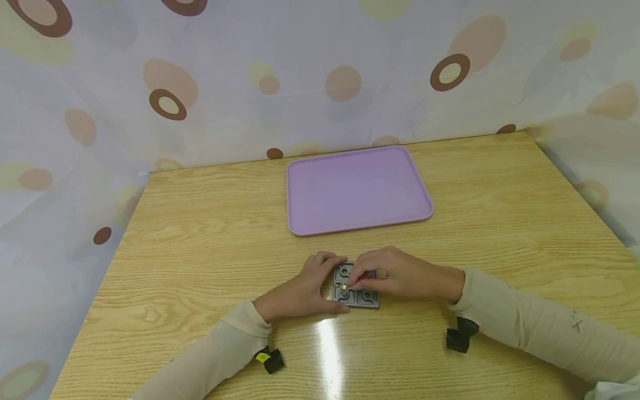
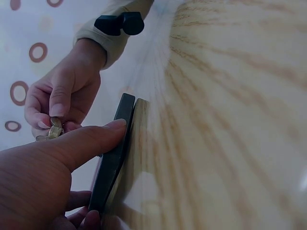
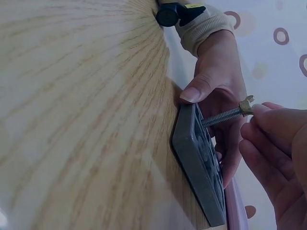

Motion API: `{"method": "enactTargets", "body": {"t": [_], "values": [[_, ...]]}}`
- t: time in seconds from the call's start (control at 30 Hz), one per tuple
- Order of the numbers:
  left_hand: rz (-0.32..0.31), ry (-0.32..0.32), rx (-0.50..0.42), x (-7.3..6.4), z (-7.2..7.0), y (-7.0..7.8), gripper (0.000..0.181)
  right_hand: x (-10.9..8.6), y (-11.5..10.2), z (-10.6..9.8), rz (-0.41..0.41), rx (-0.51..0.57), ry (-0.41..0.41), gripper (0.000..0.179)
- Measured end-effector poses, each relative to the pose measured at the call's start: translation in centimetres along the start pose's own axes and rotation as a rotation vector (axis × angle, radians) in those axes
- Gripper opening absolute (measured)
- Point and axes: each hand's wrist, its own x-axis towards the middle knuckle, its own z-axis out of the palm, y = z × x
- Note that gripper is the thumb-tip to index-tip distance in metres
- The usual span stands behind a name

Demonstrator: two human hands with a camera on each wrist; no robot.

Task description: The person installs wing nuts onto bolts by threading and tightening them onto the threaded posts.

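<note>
The left grip [image 1: 306,289] clasps a gray plate [image 3: 194,153] while the right grip [image 1: 397,274] pinches a brass wing nut [image 3: 246,105] on a threaded rod [image 3: 222,117].

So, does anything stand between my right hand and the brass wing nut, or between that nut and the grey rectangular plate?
Nothing visible blocks either: your right hand pinches the brass wing nut, and only the bare silver threaded bolt runs from it to the grey rectangular plate. Your left hand grips the plate's edges.

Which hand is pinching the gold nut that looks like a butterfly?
The right hand. It pinches the gold wing nut on the threaded bolt, while the left hand holds the grey plate by its edges.
</note>
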Motion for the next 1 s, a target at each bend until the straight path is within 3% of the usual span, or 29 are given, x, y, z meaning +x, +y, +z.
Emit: {"method": "enactTargets", "body": {"t": [0.37,1.0], "values": [[0.004,0.007,-0.003,0.0,-0.01,0.04,0.09,0.06,0.11,0.3,0.011,-0.002,-0.003,0.028],[0.006,-0.012,-0.008,-0.12,-0.25,0.23,0.084,0.28,0.3,0.93,-0.017,-0.039,-0.002,0.039]]}}
